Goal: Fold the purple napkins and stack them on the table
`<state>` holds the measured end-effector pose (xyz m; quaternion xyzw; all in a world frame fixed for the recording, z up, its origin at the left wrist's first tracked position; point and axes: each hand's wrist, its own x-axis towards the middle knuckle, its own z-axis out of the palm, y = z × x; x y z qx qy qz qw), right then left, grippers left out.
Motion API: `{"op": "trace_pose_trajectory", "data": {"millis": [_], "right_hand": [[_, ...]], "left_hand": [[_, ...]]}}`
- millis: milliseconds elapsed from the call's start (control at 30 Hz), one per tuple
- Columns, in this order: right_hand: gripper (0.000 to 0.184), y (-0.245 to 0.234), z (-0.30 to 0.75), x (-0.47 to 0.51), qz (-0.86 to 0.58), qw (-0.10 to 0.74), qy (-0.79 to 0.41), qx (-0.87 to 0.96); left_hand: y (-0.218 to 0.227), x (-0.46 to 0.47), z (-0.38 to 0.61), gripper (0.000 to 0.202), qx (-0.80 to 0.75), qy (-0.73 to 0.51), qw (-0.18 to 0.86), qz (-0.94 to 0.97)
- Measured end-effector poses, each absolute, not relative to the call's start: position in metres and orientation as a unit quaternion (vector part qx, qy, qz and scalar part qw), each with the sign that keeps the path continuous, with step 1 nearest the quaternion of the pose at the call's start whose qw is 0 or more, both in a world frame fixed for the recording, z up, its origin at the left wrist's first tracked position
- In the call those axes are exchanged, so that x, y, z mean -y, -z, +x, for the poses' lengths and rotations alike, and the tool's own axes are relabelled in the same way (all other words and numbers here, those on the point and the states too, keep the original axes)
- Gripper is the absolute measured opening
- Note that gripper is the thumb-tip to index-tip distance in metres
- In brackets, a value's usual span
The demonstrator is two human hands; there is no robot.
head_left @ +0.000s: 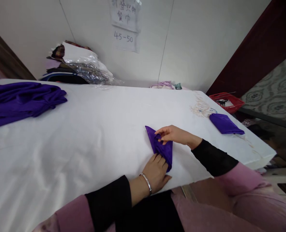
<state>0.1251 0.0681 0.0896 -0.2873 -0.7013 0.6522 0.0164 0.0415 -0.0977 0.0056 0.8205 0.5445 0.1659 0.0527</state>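
Observation:
A small purple cloth napkin [162,149], folded into a narrow pointed shape, lies near the front edge of the white-covered table [89,135]. My left hand [156,172], with a silver bracelet on its wrist, presses flat on the napkin's near end, fingers stretched out. My right hand [173,134] reaches in from the right and pinches a fold at the napkin's upper part with thumb and fingertips.
A folded purple napkin [225,124] lies at the table's right end beside a faint printed pattern. A pile of purple cloths [19,101] lies at the far left. Bagged fabrics [80,66] are stacked against the wall. A red basket [227,101] stands beyond the right edge.

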Motion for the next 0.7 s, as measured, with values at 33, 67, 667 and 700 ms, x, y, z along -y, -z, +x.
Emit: {"op": "trace_pose_trajectory", "data": {"millis": [33, 67, 667, 700], "right_hand": [[0.033, -0.085, 0.122, -0.070, -0.297, 0.026, -0.622, 0.724], [0.028, -0.081, 0.119, -0.073, -0.307, 0.037, -0.590, 0.745], [0.010, -0.045, 0.079, -0.104, -0.247, 0.108, -0.357, 0.894], [0.010, -0.044, 0.077, -0.105, -0.248, 0.110, -0.368, 0.889]], "left_hand": [[-0.007, 0.098, 0.041, 0.034, -0.546, -0.170, 0.054, 0.819], [-0.008, 0.099, 0.040, 0.031, -0.548, -0.173, 0.056, 0.817], [-0.018, 0.112, 0.024, 0.025, -0.600, -0.191, 0.134, 0.765], [-0.018, 0.113, 0.023, 0.024, -0.606, -0.186, 0.133, 0.762]]}}
